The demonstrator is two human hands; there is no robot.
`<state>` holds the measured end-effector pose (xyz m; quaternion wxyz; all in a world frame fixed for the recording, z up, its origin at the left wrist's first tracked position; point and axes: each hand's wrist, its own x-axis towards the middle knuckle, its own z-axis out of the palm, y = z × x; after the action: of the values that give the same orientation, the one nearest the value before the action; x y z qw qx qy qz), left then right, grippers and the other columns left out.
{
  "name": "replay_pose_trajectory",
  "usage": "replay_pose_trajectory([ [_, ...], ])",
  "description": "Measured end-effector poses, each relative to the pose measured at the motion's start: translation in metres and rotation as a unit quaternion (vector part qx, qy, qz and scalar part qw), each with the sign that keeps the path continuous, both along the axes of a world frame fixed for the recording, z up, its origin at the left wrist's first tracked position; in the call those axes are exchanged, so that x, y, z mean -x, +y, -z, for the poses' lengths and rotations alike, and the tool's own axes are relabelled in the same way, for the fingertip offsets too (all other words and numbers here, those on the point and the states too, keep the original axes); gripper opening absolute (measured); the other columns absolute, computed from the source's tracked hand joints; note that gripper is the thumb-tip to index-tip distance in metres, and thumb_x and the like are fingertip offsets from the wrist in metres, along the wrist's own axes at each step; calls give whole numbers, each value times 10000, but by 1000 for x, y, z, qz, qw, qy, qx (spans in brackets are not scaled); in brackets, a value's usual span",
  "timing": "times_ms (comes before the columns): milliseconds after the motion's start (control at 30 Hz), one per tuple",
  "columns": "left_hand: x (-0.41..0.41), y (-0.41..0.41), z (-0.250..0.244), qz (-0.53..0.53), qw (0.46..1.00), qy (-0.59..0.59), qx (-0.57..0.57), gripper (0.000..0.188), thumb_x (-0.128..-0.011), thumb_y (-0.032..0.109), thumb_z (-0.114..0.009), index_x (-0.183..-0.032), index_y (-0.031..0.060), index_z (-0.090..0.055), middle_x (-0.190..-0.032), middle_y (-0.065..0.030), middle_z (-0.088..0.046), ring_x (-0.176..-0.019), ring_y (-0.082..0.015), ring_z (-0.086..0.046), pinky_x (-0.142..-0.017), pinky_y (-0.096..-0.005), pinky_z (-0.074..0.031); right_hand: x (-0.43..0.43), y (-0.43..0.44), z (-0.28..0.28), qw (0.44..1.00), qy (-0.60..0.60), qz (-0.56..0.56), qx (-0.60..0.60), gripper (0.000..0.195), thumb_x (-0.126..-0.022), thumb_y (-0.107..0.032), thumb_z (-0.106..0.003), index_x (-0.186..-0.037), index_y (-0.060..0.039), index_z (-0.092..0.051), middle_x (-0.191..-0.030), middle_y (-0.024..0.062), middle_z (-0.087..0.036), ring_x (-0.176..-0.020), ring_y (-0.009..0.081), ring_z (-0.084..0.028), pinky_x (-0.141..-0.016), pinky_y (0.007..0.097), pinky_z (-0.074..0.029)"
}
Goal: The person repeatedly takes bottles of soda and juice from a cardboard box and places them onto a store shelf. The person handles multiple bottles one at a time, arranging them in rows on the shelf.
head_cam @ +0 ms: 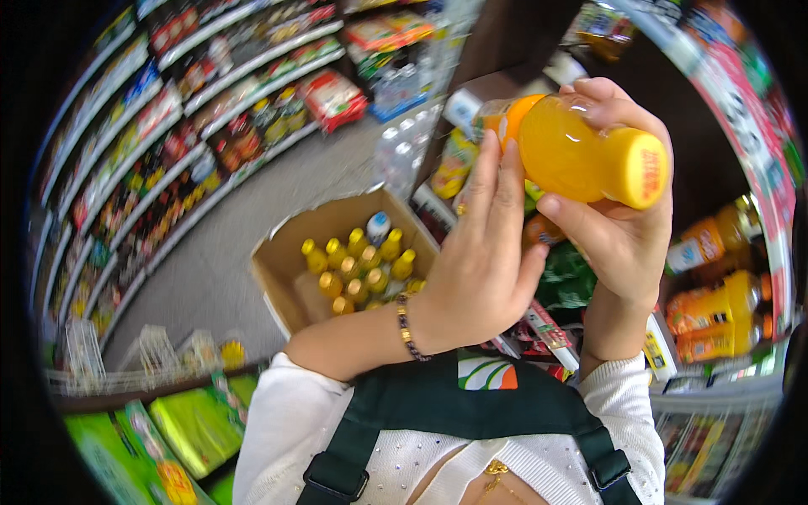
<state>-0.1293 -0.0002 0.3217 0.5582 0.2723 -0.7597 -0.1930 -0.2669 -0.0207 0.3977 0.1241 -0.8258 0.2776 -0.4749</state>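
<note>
A bottle of orange drink (558, 148) with a yellow cap and an orange label is tilted in front of me, its cap end towards me. My right hand (622, 221) grips it near the neck, thumb below and fingers wrapped over the far side. With fingers extended and thumb apart, my left hand (483, 271) has its fingertips against the label end. Below and to the left, an open cardboard box (287, 287) holds several yellow-capped bottles (356, 268) and one white-capped bottle (379, 227), partly hidden by my left forearm.
Curved-looking shelves of packaged goods (177, 139) run along the left, across a grey floor (208, 252). At right, orange drink bottles (719, 315) lie on a shelf with a red-and-white edge strip (745, 126). Clear bottles in packs (404, 148) stand behind the box. Green packages (196, 423) are at lower left.
</note>
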Motion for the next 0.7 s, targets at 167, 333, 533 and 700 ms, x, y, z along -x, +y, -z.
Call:
replay_pose_trajectory([
  [167,-80,25,54,-145,977,-69,-138,728,-787,29,-522,-1377,-102,-115,-1407,-333,-147,-1311,-455,-213,-1073,-434,-229,-78,-31,83,967,-93,-144,-190,593,-620,-15,-740,-1150,-43,-477,-1169,121,-479,-1126,247,-468,-964,344,-361],
  [333,-148,20,150,-218,902,40,-372,607,-888,215,-519,-1338,-95,-256,-1364,-286,-312,-1311,-376,-268,-1065,-382,-252,-173,-65,202,887,-86,-193,-411,555,-647,-56,-723,-1139,-20,-467,-1078,132,-491,-1057,254,-485,-926,329,-385],
  [533,-194,3,235,-206,666,434,-570,710,-903,593,-328,-1391,80,-274,-1435,-78,-295,-1353,-236,-187,-1075,-511,-78,-251,-77,337,913,-33,-194,-358,538,-644,-83,-754,-1106,-30,-483,-1055,121,-509,-1029,249,-498,-916,347,-397],
  [700,-200,-34,301,-319,488,635,-508,586,-929,540,-318,-1245,63,-441,-1229,-94,-485,-1159,-221,-447,-978,-402,-351,-286,-87,436,889,-10,-244,-387,576,-645,-67,-742,-1156,-44,-476,-1185,165,-436,-1156,317,-413,-1000,367,-343],
])
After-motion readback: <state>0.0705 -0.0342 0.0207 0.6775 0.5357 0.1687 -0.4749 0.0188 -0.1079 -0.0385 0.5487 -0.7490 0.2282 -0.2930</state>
